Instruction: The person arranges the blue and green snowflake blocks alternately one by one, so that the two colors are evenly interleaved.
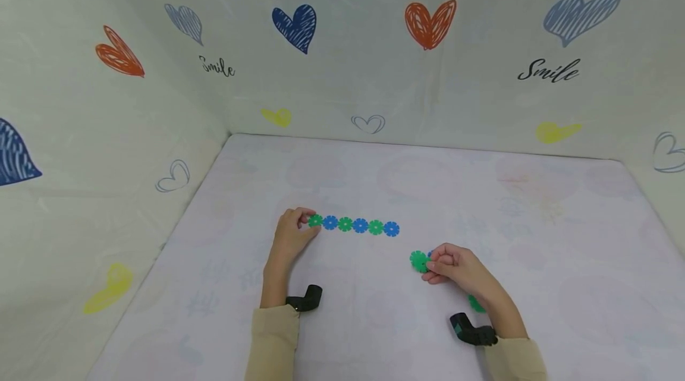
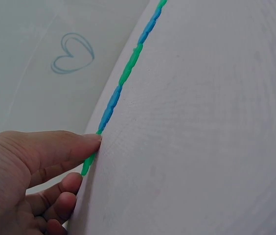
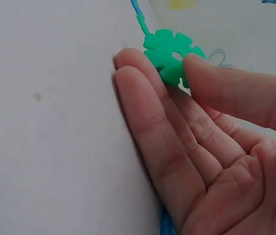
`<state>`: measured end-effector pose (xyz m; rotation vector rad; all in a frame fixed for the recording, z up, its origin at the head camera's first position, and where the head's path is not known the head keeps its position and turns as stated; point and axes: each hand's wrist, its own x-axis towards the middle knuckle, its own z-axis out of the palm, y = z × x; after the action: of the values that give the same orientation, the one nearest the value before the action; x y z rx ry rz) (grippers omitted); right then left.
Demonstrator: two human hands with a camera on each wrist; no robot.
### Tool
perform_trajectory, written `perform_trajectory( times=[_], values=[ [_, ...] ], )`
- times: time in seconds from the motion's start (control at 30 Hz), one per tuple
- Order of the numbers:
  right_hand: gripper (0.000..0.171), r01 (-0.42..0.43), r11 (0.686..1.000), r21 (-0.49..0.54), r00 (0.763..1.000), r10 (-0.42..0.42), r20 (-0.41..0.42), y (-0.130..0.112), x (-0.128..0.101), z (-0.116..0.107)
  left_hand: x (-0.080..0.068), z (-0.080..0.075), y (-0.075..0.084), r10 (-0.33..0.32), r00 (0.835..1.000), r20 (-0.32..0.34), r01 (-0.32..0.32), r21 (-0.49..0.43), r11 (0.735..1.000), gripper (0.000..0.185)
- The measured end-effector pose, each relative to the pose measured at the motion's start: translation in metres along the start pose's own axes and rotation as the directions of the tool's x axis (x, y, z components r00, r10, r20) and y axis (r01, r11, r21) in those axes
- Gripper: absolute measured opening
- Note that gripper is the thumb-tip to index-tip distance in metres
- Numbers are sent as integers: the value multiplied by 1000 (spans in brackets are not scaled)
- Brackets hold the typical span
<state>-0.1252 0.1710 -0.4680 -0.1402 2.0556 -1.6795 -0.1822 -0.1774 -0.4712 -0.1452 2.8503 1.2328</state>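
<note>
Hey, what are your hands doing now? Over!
Left hand pinches the flower chain's green end. Right hand pinches a loose green flower. Nothing between them.

Both forearms wear beige long sleeves [image 1: 273, 333]. A small black camera [image 1: 305, 299] is strapped at each of the 2 wrists.

chain [image 1: 353, 225]: on the table [image 1: 374, 179], left of centre
loose disc [image 1: 419, 261]: right of the chain, nearer the person
</note>
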Motion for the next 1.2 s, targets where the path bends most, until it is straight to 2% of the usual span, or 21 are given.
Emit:
perform_trajectory(
  times=[0.23,0.37,0.63,0.83,1.0,1.2],
  values=[
    [24,-18,1000,18,999,19,-51,-8,12,1,0,0,0,-8,1000,-4,8,-4,1000,33],
    [23,-15,1000,-6,997,15,-78,-11,16,3,0,0,0,-3,1000,-5,3,-1,1000,33],
    [21,-6,1000,-28,994,3,-112,-20,29,17,0,0,0,8,1000,-12,-8,-3,1000,32],
    [18,-32,999,-34,979,25,-202,-27,42,28,0,-1,-1,3,1000,-14,-3,-5,1000,31],
    [17,-89,990,-106,958,56,-280,-33,48,28,0,0,-1,-12,1000,-13,12,-1,1000,32],
    [19,-163,955,-246,935,70,-348,-40,50,22,2,0,-1,-9,1000,-12,9,6,1000,32]
  ],
)
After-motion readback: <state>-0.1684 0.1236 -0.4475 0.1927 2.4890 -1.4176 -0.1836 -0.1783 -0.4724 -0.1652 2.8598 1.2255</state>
